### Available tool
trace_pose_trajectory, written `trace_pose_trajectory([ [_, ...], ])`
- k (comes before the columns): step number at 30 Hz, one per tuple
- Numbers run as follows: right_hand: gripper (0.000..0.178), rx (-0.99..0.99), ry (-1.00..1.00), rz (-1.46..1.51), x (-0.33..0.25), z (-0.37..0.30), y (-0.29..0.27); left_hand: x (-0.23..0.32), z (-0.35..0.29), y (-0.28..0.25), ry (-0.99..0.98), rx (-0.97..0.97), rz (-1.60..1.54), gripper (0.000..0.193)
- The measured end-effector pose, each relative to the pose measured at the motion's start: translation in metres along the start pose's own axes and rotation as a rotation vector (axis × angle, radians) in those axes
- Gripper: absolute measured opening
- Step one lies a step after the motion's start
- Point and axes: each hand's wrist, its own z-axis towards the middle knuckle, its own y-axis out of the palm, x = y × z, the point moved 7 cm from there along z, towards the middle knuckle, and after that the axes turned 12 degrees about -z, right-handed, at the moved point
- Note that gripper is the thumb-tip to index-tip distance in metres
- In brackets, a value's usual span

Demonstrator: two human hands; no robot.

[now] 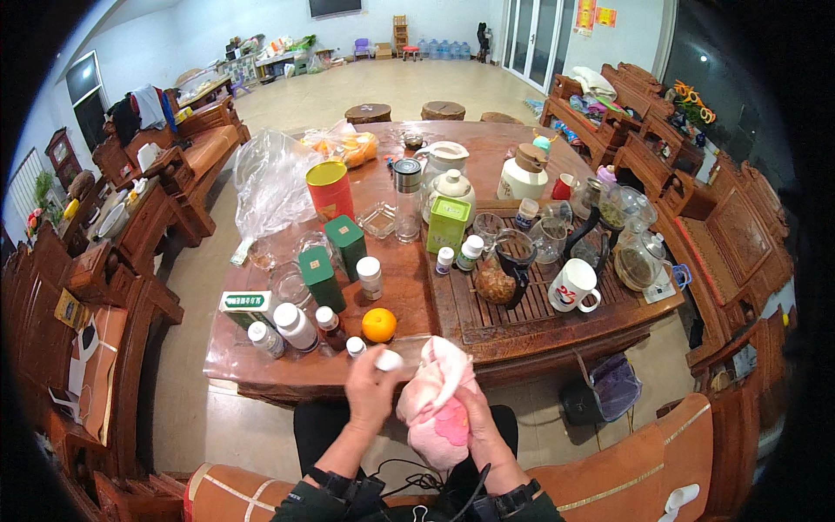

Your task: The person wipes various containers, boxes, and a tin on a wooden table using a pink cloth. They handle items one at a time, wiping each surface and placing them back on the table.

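Nearest the body, the right hand (477, 413) has its fingers closed on a bunched pink cloth (435, 402), gripping it by its right side so that the folds stand up above the thumb. Just to its left, the left hand (370, 391) pinches a small white object (389, 360) – cap or little bottle, I cannot tell which. For good handling, I would keep that pinch light but sure, let the cloth give against the object rather than squeeze hard, and gather its loose folds so none sweeps the table edge. The white object lies at the left fingertips, on the side toward the cloth; the cloth fills the right palm and bulges out to the left of those fingers. Just beyond the left hand, on the table (239, 352), stand a white-capped bottle (356, 345) and an orange (379, 324) – both close enough to be knocked by a careless knuckle. Farther back come two dark green boxes (321, 278), then round wooden stools (444, 110) past the far edge.
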Motion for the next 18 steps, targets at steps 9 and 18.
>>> trace_pose_trajectory([
  [9, 0.056, 0.041, 0.000, 0.004, 0.005, 0.004, -0.018, -0.032, 0.018, 0.007, 0.227, -0.170, 0.482, 0.044],
  [18, 0.061, 0.011, -0.024, 0.060, -0.015, -0.007, -0.019, -0.059, 0.023, 0.013, 0.337, -0.249, 0.704, 0.047],
])
